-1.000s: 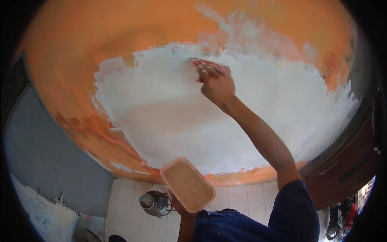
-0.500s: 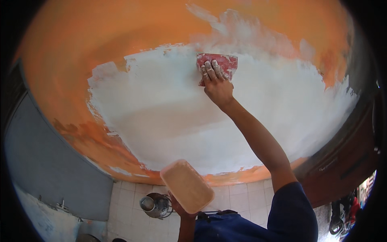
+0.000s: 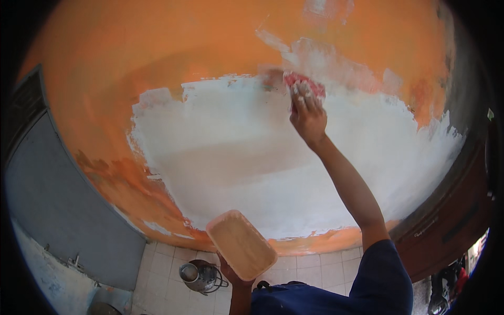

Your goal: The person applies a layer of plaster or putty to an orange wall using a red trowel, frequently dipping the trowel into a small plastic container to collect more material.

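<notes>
My right hand [image 3: 310,119] is raised to the wall, with its whitened fingers closed on a red putty spreader [image 3: 303,80]. The spreader is tilted at the top edge of a broad white coat [image 3: 226,131] on the orange wall [image 3: 157,52]. Lower down, my left hand [image 3: 229,271] supports a shallow rectangular peach-coloured tub [image 3: 258,235] by its left side. Most of that hand is hidden behind the tub. I cannot make out how much material lies inside it.
On the tiled floor [image 3: 312,268] stands a dark round vessel [image 3: 202,277] with a light cup-like container [image 3: 188,272] at its top. A grey door [image 3: 68,205] is at the left. A dark red-brown panel [image 3: 446,220] borders the right.
My right hand has moved right along the coat's upper edge, and the spreader has turned more edge-on. The view has shifted slightly, showing more wall above. My left hand still holds the tub.
</notes>
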Motion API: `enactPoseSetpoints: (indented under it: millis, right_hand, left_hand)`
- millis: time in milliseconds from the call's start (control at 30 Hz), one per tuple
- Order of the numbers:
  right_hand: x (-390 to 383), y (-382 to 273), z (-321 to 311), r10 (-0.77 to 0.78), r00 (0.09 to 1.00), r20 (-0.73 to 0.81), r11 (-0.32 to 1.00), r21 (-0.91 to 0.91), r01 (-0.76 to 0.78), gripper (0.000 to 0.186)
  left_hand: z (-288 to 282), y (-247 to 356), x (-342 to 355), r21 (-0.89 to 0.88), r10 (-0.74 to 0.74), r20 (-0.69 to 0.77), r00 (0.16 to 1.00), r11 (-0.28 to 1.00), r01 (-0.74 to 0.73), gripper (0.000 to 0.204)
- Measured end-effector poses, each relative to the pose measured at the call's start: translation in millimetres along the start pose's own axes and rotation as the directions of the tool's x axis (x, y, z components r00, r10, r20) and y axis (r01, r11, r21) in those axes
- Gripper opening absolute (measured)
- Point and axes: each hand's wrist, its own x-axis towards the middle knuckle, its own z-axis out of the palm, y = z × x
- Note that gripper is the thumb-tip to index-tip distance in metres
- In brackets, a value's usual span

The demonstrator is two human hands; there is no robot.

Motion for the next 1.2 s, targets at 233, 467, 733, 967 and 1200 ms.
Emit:
enactPoseSetpoints:
  millis: [233, 467, 733, 967, 1200]
  right_hand:
    - [-24, 13, 49, 0.008, 0.993, 0.121, 0.998, -0.068, 0.0, 0.043]
    - [-62, -14, 46, -0.024, 0.954, 0.3, 1.0, 0.0, 0.025, 0.048]
    - [-25, -7, -2, 0.022, 1.0, 0.006, 0.998, 0.058, -0.023, 0.042]
    - [-25, 9, 45, 0.032, 0.977, 0.211, 0.999, -0.035, -0.025, 0.043]
    - [-87, -38, 41, -0.029, 0.942, 0.334, 0.993, 0.115, -0.01, 0.042]
  left_hand:
    - [-18, -17, 9, -0.015, -0.087, 0.094, 0.992, 0.996, 0.089, 0.056]
    - [-26, -26, 9, 0.137, -0.084, 0.081, 0.993, 0.988, 0.072, 0.057]
    - [-29, -16, 3, 0.097, -0.066, 0.117, 0.991, 0.994, 0.055, 0.058]
    - [-35, -27, 4, -0.061, -0.117, -0.005, 0.993, 0.991, 0.116, 0.056]
    - [-55, -30, 4, 0.194, -0.016, -0.017, 1.0, 0.981, 0.019, 0.056]
